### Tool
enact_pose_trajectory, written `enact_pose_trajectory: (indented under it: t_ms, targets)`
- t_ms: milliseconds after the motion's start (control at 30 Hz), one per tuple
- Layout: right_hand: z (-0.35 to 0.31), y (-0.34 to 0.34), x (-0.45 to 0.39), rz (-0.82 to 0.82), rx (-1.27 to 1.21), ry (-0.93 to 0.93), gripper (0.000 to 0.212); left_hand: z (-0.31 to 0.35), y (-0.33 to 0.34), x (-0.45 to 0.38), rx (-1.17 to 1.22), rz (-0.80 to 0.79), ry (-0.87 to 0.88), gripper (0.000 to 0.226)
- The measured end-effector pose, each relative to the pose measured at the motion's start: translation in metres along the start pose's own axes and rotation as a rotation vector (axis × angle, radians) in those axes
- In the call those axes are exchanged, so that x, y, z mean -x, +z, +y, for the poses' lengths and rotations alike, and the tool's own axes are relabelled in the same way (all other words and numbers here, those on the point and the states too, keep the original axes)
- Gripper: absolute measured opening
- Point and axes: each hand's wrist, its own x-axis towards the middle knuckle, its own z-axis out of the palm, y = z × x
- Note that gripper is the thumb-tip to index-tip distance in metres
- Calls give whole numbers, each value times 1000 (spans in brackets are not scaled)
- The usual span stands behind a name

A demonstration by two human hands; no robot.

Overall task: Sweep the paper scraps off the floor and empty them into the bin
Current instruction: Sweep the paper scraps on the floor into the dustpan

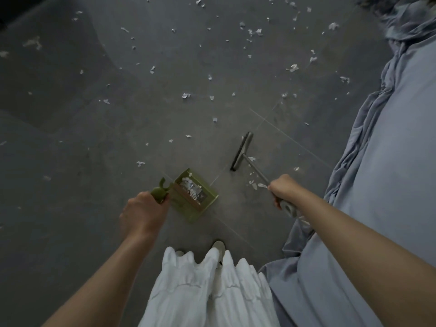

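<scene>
White skirt and a shoe toe at the bottom, then the hands: left hand (141, 214) wrapped around the handle of the green dustpan (194, 195), which already has some scraps in it. Right hand (284, 188) is gripping the broom (241, 152) stick, head down on the floor (82, 138). I'd keep the pan lip flat and pull short strokes toward it. Most paper scraps (293, 67) lie farther out. No bin visible.
</scene>
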Motion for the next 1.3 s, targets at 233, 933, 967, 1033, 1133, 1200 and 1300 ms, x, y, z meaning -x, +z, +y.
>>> enact_pose_trajectory:
  t_ms: [233, 933, 967, 1033, 1133, 1200, 1300]
  targets:
    - [-17, 3, -31, -69, -331, 86, 9, 32, 10, -24, -107, -7, 143, 50]
    - [46, -56, 13, 49, -630, 371, 15, 89, 11, -46, -244, -142, 385, 50]
    - [46, -58, 13, 82, -572, 353, 14, 90, 13, -47, -251, -142, 391, 50]
    - [47, -61, 13, 140, -422, 323, 14, 92, 16, -48, -251, -147, 391, 50]
    - [56, -63, 11, 186, -126, 281, 20, 95, 21, -52, -259, -150, 395, 49]
    - [65, -62, 7, 174, -10, 235, 22, 97, 24, -54, -260, -152, 395, 50]
    - [71, -52, 2, 176, 159, 252, 18, 99, 26, -58, -258, -153, 400, 51]
